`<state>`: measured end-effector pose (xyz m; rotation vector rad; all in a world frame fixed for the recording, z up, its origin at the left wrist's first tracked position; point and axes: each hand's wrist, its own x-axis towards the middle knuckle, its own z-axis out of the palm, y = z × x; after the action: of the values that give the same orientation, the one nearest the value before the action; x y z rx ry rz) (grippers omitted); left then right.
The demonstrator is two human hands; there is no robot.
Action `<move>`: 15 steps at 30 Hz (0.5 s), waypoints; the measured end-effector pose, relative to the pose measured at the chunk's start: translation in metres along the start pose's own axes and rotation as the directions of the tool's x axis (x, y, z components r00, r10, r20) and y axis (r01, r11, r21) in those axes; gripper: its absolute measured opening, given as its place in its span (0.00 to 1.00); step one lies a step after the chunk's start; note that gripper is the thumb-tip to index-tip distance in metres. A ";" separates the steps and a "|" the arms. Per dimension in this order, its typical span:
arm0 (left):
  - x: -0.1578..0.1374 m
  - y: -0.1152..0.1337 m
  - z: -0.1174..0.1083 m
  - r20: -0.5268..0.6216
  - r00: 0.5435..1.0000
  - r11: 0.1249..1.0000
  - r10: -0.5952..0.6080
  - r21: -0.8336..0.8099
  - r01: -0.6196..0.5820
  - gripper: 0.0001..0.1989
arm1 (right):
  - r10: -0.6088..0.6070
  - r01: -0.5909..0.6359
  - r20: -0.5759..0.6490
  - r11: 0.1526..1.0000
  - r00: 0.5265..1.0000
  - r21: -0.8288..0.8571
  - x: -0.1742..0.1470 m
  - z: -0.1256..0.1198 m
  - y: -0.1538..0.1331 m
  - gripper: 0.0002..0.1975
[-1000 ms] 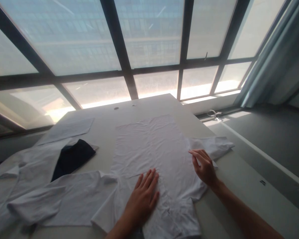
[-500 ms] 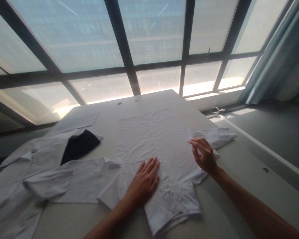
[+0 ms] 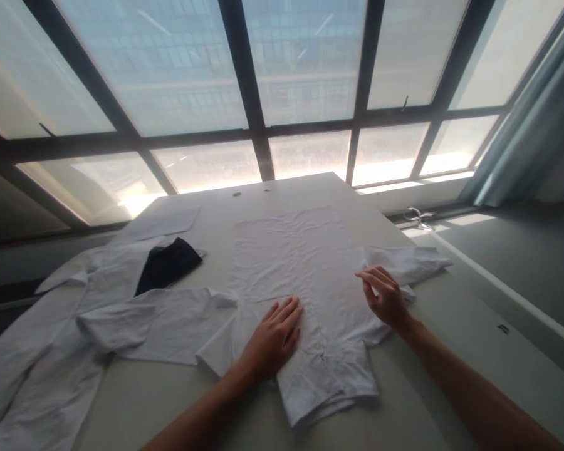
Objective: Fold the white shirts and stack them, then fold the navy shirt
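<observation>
A white shirt [image 3: 305,257] lies spread on the table, creased along its middle, with a sleeve reaching out to either side. My left hand [image 3: 275,335] rests flat on the shirt, fingers stretched out, and holds nothing. Over the shirt's right edge, near the right sleeve [image 3: 404,260], my right hand [image 3: 385,297] is loosely bent. Its thumb stands apart from the forefinger and no cloth shows between them. Whether its fingertips touch the shirt I cannot tell. A narrower part of the shirt [image 3: 331,382] points toward me.
More white clothing [image 3: 61,326] lies heaped at the left, beside a dark folded cloth [image 3: 169,263]. Behind it is a flat white piece [image 3: 164,222]. The white table [image 3: 310,185] stands before large windows. A curtain [image 3: 521,125] hangs at the right.
The view has shifted slightly, so the table and windows sit a little further right. Both hands keep nearly the same place on the shirt.
</observation>
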<state>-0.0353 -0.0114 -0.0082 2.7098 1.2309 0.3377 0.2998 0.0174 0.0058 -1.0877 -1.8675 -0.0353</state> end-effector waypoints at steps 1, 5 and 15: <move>0.000 0.001 0.000 0.003 1.000 1.000 -0.005 -0.004 0.005 0.24 | 0.006 -0.006 0.000 1.000 1.000 0.001 -0.001 -0.001 0.001 0.14; 0.001 0.003 -0.001 0.002 1.000 1.000 -0.017 -0.013 0.017 0.25 | 0.010 -0.010 -0.030 1.000 1.000 0.012 -0.001 -0.004 0.005 0.15; 0.016 0.008 0.004 -0.064 0.997 0.999 -0.035 -0.040 0.032 0.26 | -0.042 0.044 -0.036 0.998 0.998 0.048 0.005 -0.007 0.014 0.15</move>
<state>-0.0188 -0.0047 -0.0084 2.6624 1.2712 0.4433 0.3137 0.0260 0.0084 -1.0077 -1.8507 -0.0328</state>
